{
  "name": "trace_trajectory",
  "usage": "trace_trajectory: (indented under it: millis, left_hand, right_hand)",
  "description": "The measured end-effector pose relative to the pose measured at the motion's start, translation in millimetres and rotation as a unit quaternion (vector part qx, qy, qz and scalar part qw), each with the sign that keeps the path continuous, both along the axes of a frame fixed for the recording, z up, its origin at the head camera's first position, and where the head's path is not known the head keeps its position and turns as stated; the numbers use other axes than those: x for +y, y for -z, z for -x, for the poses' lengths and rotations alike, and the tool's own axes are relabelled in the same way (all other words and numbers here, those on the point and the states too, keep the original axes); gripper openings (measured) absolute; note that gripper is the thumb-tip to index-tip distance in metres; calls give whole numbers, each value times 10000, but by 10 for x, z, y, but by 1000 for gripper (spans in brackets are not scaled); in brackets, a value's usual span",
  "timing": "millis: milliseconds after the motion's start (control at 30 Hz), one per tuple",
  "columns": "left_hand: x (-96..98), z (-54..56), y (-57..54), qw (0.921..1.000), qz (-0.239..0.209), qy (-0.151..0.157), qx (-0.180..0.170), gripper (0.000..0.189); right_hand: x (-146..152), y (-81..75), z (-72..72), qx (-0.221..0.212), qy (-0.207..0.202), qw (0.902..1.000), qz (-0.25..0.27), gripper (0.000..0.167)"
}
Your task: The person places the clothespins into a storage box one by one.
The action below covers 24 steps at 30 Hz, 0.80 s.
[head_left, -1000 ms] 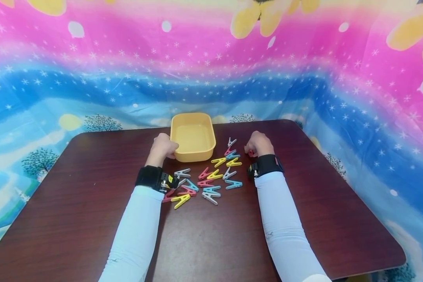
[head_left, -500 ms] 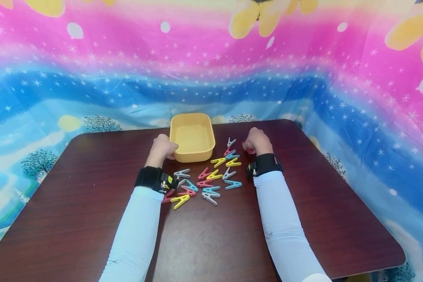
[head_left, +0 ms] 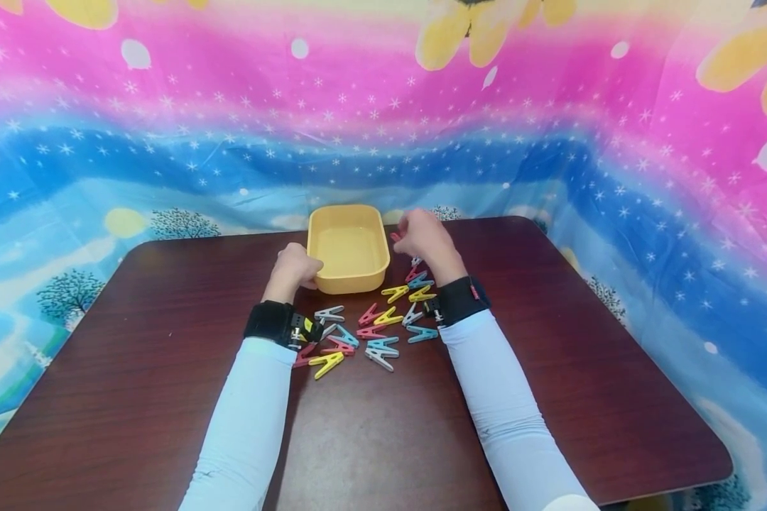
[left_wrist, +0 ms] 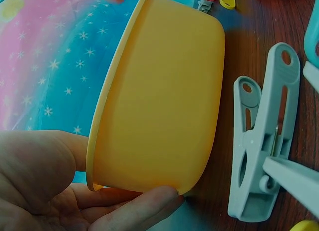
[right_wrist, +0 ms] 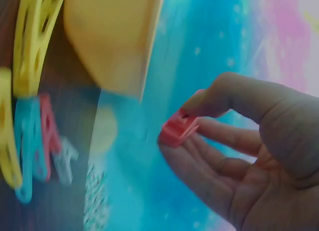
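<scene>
A yellow plastic basin (head_left: pixel 351 284) stands toward the back of the table. My left hand (head_left: pixel 292 266) grips its near left corner; in the left wrist view the thumb is at the rim and the fingers (left_wrist: pixel 144 207) lie along the outer wall. Between thumb and fingers, my right hand (head_left: pixel 425 238) pinches a red clothespin (right_wrist: pixel 180 127). That hand is raised just right of the basin's far right side. No clothespins show inside the basin. A grey clothespin (left_wrist: pixel 266 136) lies close to the basin and my left wrist.
Several yellow, blue, red and grey clothespins (head_left: pixel 383 318) are scattered on the dark wooden table (head_left: pixel 166 369) in front of the basin and to its right. A patterned cloth (head_left: pixel 332 106) hangs behind the table's back edge.
My right hand first shifts slightly away from me, then swings left toward the basin with the red clothespin lifted in it. The left hand and basin stay where they were.
</scene>
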<state>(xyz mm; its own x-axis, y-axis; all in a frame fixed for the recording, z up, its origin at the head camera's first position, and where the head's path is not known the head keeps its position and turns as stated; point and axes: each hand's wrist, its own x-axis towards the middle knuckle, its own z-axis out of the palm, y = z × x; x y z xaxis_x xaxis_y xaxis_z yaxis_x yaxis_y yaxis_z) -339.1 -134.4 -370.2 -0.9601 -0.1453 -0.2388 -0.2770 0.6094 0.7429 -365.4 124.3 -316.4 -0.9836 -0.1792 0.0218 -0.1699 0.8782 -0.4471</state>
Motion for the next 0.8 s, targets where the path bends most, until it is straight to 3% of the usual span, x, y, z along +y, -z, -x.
trace_trajectory:
  millis: [200, 500, 800]
  left_hand:
    - [-7, -1, 3, 10000, -20, 26, 34, 38]
    - [0, 10, 2, 10000, -8, 38, 32, 37]
    - [-8, 4, 7, 10000, 2, 64, 57, 37]
  right_hand:
    - [-344, 88, -10, 241, -748, 9969, 100, 48]
    - [-532, 289, 39, 482, -1043, 9933, -158, 30]
    - [-600, 405, 63, 447, -1369, 9879, -574, 27]
